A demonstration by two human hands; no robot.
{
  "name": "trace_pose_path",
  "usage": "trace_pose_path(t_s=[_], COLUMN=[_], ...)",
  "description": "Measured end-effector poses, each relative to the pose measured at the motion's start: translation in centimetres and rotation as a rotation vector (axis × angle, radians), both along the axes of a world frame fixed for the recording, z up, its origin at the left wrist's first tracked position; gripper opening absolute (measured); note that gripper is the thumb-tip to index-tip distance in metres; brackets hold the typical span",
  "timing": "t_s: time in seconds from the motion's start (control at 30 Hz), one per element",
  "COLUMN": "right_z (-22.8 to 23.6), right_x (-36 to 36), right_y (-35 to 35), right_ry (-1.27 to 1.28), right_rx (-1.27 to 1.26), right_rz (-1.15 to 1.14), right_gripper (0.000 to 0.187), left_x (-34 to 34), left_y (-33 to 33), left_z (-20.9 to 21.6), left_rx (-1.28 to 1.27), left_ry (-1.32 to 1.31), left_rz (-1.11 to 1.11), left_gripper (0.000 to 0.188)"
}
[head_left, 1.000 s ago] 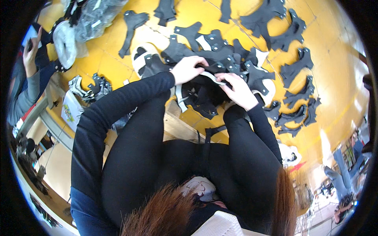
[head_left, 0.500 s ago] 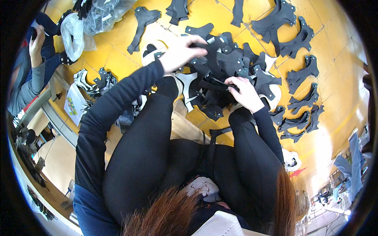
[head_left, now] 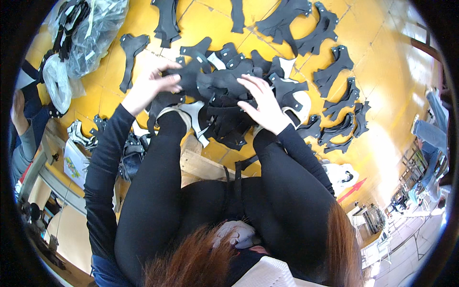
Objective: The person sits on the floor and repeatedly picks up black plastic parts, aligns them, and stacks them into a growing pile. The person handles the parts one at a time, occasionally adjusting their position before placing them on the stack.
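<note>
In front of my feet lies a loose heap of flat black cut pieces (head_left: 227,124), some with small white marks. My left hand (head_left: 150,88) is at the heap's left side, thumb and fingers bent round the edge of a black cut piece (head_left: 188,79) blurred by motion. To its right, my right hand (head_left: 263,103) lies over the heap, fingers stretched and thumb apart, fingertips touching a dark piece (head_left: 224,82). A white-grey forked piece (head_left: 195,117) lies beside my left shoe. The undersides of the pieces are hidden.
Black pieces in stacks (head_left: 334,98) lie along the right of the yellow floor (head_left: 368,62), others at the far side. Clear plastic bags (head_left: 95,48) stand at the far left. A person's arm (head_left: 24,138) shows at the left edge. A wooden block (head_left: 205,165) sits between my legs.
The view has shifted, so the heap sits farther left. My left hand has brought a black piece lower beside the heap; my right hand has moved up onto the heap, its fingers more stretched.
</note>
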State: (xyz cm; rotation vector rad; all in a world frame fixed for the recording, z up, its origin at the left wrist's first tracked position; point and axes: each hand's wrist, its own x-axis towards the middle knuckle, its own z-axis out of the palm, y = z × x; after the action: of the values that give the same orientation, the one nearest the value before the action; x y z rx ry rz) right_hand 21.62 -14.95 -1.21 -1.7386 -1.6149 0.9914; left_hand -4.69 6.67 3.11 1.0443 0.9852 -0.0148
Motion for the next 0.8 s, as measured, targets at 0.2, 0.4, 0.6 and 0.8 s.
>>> trace_pose_path(t_s=[0.2,0.4,0.6,0.8], right_z=[0.9,1.3,1.3,0.9], right_x=[-1.7,-1.8,-2.0,-1.5], right_y=[0.8,0.4,0.5,0.6], right_ry=[0.323,0.657,1.128,0.918], right_rx=[-0.252,-0.325,-0.458,-0.534], right_rz=[0.052,0.195,-0.026,-0.196], right_gripper=[0.060,0.018,0.012,0.015], left_x=[4.2,4.8,4.0,3.5], left_y=[-4.0,-3.8,-2.8,-3.8], left_z=[0.9,1.7,1.6,-0.9], left_rx=[-0.316,-0.205,-0.051,0.112], left_ry=[-0.161,-0.149,-0.046,-0.062], left_rz=[-0.228,-0.253,-0.055,-0.045], left_gripper=[0.027,0.027,0.025,0.022])
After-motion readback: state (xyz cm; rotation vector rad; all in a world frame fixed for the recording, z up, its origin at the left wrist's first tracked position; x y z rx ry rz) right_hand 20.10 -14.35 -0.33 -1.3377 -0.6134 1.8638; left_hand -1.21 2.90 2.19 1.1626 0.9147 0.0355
